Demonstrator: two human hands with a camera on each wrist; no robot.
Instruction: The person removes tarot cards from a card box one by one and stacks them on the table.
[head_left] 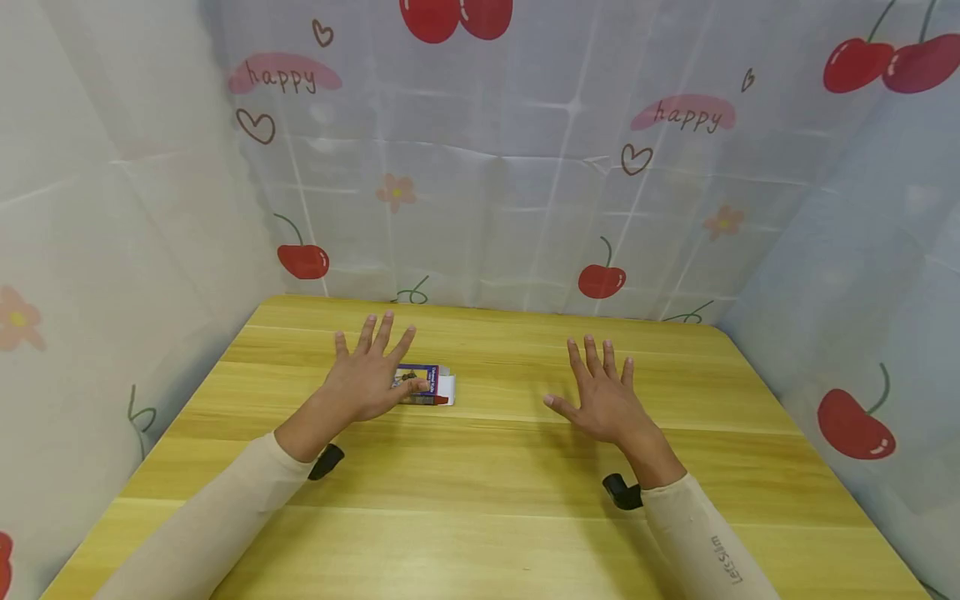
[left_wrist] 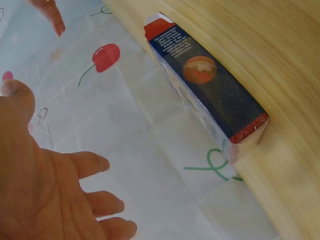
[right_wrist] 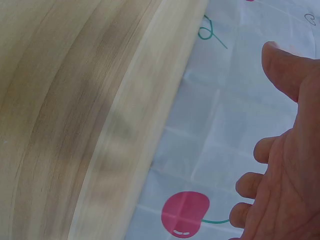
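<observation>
A small printed card box (head_left: 417,385) lies on the table, its end flap open toward the right in the head view. In the left wrist view the same box (left_wrist: 205,80) shows a dark blue side with white text, an orange round picture and red ends. My left hand (head_left: 365,381) is spread with straight fingers above the table, its thumb overlapping the box in the head view. Palm and fingers of that hand (left_wrist: 55,185) hold nothing. My right hand (head_left: 603,400) is also spread over the table, well right of the box, holding nothing; its palm (right_wrist: 285,165) shows at the right wrist.
The wooden table (head_left: 480,500) has a light yellow grain. A white curtain (head_left: 480,200) with cherries, hearts and flowers stands along its back edge and both sides. Black wrist-worn pieces (head_left: 622,492) sit below both wrists.
</observation>
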